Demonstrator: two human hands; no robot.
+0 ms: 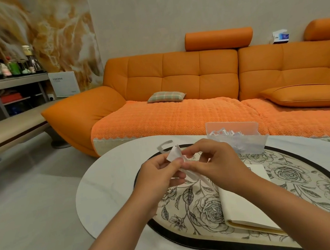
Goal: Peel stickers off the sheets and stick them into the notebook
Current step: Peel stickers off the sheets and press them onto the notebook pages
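My left hand (159, 173) and my right hand (212, 160) meet above the table and both pinch a small white sticker sheet (175, 154), which bends between them. Its lower part runs down behind my fingers. The open cream notebook (245, 208) lies on the rose-patterned mat (201, 205), below and to the right of my hands, partly hidden by my right forearm. Whether a sticker is lifted from the sheet cannot be made out.
A clear plastic box (238, 136) holding white paper scraps stands at the table's far side. A grey paper piece (163, 145) lies behind my left hand. The white table (105, 186) has a rounded left edge. An orange sofa (177, 94) stands beyond it.
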